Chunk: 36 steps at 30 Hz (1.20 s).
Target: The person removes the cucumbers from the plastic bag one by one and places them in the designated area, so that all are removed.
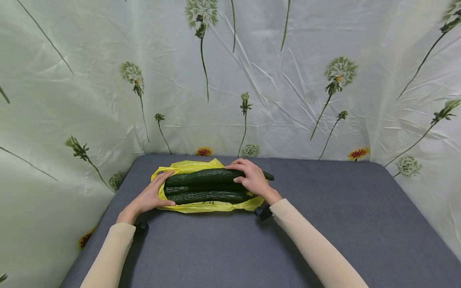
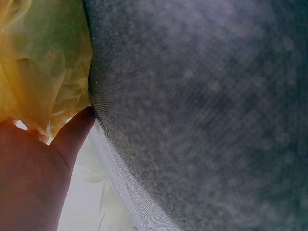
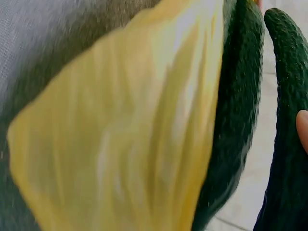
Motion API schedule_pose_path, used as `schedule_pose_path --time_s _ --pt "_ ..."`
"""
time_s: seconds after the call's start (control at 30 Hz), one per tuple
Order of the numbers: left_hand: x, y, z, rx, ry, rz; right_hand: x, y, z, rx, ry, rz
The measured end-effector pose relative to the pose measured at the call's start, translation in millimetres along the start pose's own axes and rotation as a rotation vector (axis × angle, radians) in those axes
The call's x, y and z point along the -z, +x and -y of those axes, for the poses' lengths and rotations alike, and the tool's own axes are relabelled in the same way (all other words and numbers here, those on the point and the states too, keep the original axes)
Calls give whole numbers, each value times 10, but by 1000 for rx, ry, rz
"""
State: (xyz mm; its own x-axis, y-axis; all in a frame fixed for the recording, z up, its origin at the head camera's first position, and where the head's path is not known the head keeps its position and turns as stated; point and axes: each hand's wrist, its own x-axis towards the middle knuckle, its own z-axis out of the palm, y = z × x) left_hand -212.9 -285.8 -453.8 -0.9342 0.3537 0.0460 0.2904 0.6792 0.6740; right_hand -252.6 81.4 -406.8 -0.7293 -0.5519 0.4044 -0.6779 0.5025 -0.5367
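Beige sleeves (image 1: 315, 242) cross the gray worktop (image 1: 342, 200) from frame bottom. Just left of center, a yellow plastic bag (image 1: 212, 207) holds cucumbers (image 1: 205, 197). Left hand (image 1: 148, 197): spread fingers clasp the bag's left end. Right hand (image 1: 255, 177): fingers pinch the rear cucumber (image 1: 201, 176); a slack pinch could let it roll, snagged film could tear.

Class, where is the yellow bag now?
In the head view, the yellow bag lies left of centre on the grey table, around the cucumbers, with the left hand at its left end and the right hand over its right part.
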Motion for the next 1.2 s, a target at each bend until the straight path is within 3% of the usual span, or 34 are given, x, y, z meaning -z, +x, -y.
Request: schedule_pose_path --time_s 1.2 --pt "-10 19 18 12 13 -1 522 -320 -491 -138 8 -41"
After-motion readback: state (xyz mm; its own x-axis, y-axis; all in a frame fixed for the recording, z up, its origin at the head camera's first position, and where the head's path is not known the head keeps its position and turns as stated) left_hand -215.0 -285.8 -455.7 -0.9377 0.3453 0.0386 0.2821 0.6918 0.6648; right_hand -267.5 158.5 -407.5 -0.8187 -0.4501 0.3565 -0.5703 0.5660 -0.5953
